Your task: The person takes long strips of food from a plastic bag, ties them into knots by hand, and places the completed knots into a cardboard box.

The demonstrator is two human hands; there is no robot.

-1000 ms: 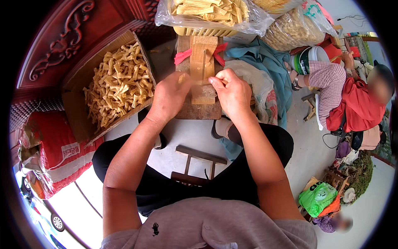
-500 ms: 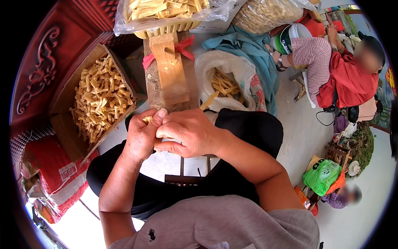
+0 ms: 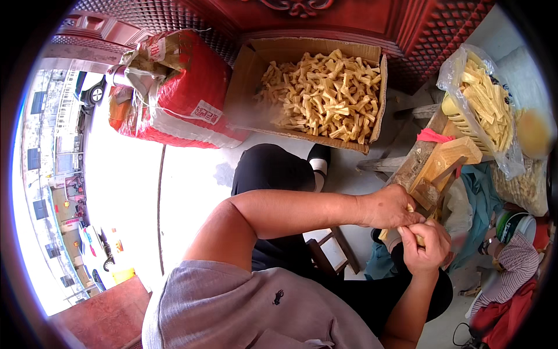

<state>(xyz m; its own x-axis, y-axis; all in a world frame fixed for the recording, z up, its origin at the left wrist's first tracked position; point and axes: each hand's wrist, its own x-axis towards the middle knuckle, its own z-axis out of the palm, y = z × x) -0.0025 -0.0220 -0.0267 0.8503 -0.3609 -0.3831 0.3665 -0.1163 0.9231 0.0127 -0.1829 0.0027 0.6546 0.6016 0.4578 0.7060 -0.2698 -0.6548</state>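
My left hand and my right hand meet just off the near end of a wooden bench, knuckles close together. Both are closed on one pale yellow strip; its ends poke out beside the fingers, and its middle is hidden. On the bench a wooden block is fixed, with a pink cloth tie around the plank. Short knotted yellow pieces fill a cardboard box beyond my left forearm.
Flat yellow strips lie in a plastic-lined basket at the bench's far end. A red sack stands left of the box. Teal cloth hangs right of the bench. Another person's red clothing shows at the lower right.
The view has swung left, so the bench and my hands now appear further right and the box nearer the top middle. Both hands stay together on the strip.
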